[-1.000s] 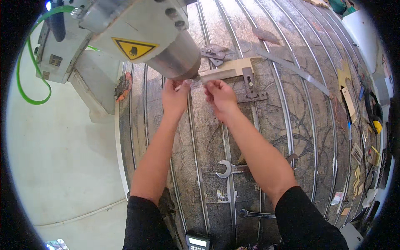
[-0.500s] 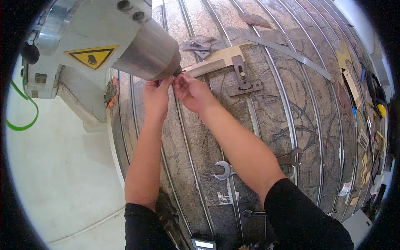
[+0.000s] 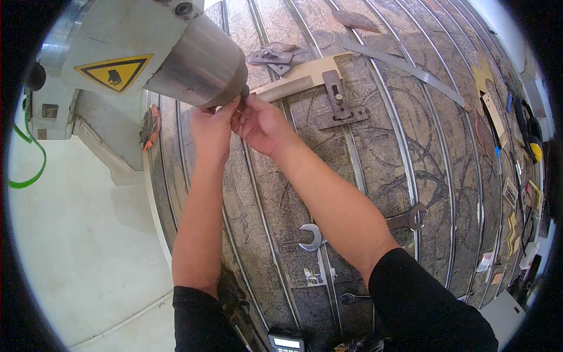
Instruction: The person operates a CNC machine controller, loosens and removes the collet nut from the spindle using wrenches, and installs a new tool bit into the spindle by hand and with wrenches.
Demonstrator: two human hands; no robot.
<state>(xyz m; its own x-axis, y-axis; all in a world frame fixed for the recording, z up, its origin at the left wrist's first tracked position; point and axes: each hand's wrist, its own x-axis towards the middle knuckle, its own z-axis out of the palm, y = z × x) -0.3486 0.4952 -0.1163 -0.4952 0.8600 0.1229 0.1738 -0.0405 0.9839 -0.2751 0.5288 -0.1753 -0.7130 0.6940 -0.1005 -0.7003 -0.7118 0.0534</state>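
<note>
The metal spindle of a machine head hangs at the upper left, with a short dark tip at its lower end. My left hand is closed just under the spindle's rim, thumb and fingers pressed together; its fingertips are partly hidden there. Beside it, palm partly turned up, my right hand has its fingers curled and its thumb close by the dark tip. Whatever sits between the fingertips of either hand is too small to name. A flat tan plate lies just beyond my right hand.
A dark slotted clamp rests against the plate on the grooved metal table. A steel ruler lies farther right. Open-end wrenches lie near my right forearm. A yellow warning triangle marks the machine head. A calculator-like device sits at the near edge.
The whole view has shifted slightly, so the spindle and both hands appear a little farther left. My fingers stay at the spindle's lower end, with the right hand turned slightly more palm-up.
</note>
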